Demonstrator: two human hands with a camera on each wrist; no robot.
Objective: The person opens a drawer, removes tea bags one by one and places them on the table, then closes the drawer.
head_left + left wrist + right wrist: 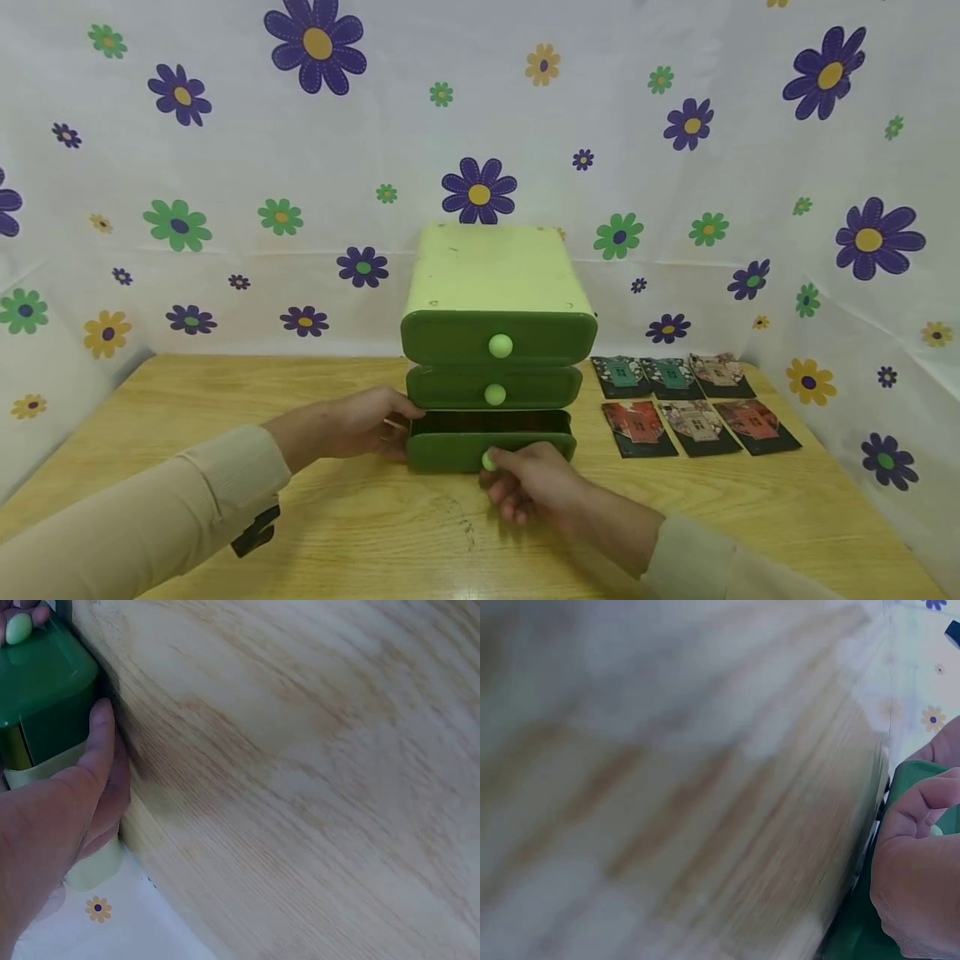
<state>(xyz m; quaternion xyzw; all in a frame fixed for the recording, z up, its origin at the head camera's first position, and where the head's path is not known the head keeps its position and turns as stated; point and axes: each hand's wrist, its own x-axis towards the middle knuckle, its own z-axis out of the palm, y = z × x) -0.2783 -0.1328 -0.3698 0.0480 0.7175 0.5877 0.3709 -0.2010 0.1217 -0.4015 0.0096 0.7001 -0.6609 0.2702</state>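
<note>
A small chest of drawers (491, 267) with a pale yellow-green top and three dark green fronts stands at the middle of the table. Its bottom drawer (446, 454) is pulled partly out, showing a dark inside. The thumb and fingers of my right hand (538, 482) pinch that drawer's round light green knob (489, 458). Against the chest's lower left side rests my left hand (363, 423), thumb near the front edge. In the left wrist view, the left hand (64, 799) lies along the side with fairly straight fingers. The upper drawers' knobs (500, 346) are untouched.
Several flat square packets with house pictures lie in two rows to the right, among them a red one (639, 427) and a green one (621, 375). A flower-patterned white cloth (337, 167) hangs behind the wooden table (337, 533) and along its sides.
</note>
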